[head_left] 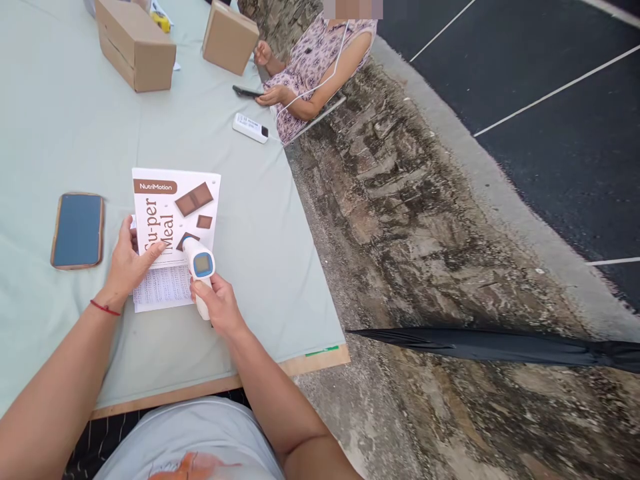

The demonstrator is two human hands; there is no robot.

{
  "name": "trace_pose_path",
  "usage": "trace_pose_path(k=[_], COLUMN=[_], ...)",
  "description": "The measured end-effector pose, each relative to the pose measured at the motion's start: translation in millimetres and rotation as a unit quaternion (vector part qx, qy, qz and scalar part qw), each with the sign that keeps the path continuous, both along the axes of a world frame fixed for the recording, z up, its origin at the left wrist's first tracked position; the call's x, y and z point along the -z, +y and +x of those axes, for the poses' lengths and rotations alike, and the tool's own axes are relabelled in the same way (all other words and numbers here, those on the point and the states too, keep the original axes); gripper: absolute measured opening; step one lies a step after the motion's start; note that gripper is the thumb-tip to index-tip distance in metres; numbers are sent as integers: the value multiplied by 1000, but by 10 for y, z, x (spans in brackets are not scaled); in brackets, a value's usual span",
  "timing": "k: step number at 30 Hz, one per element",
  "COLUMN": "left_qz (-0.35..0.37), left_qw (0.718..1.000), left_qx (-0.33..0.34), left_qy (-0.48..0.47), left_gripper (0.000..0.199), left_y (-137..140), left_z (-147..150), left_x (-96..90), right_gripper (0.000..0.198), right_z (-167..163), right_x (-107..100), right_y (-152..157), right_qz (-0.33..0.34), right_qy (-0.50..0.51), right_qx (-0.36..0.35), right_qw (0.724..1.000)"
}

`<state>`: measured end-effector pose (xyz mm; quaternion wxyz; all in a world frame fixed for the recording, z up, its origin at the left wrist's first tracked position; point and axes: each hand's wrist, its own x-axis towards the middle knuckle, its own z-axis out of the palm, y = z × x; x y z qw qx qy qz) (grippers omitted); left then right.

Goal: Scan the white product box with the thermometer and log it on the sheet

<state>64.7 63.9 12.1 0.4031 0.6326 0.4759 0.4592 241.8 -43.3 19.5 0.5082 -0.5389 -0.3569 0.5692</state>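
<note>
My left hand (129,257) grips the lower left edge of a white and brown NutriMotion box (195,187), its thumb across the front. Printed on the box are brown chocolate pieces and the words "Su-per Meal". In my right hand (223,303) is a white infrared thermometer (199,257) with a blue-rimmed screen, its front end over the lower right of the box. Under the box, a printed sheet of paper (163,291) sticks out toward me. A phone (77,230) with a dark screen lies left of my left hand.
Two brown cardboard boxes (137,47) (230,37) stand at the table's far end. A white device (250,127) lies near the right edge of the pale green tablecloth (260,233). Beyond that edge sits a person (313,73) holding a phone. Dark folded fabric (475,343) hangs at the right.
</note>
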Motion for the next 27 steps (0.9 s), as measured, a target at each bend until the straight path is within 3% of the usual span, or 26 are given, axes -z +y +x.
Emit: trace_pose_path(k=[6, 10, 15, 23, 27], left_qz=[-86, -93, -90, 30, 74], left_qw=[995, 995, 995, 994, 993], left_qx=[23, 0, -29, -109, -85], left_qy=[-38, -21, 13, -12, 27], left_gripper=[64, 68, 69, 78, 84], left_y=[-10, -22, -48, 15, 93], left_z=[2, 4, 7, -77, -189], left_x=[-179, -203, -199, -108, -14], right_gripper=[44, 42, 40, 37, 38], right_z=[-19, 8, 109, 331, 490], right_x=[-13, -88, -222, -285, -160], right_y=[38, 3, -128, -270, -245], right_qz=[2, 16, 45, 49, 49], right_qy=[35, 35, 20, -9, -114], right_qx=[-9, -16, 46, 120, 143], right_qw=[999, 999, 998, 991, 982])
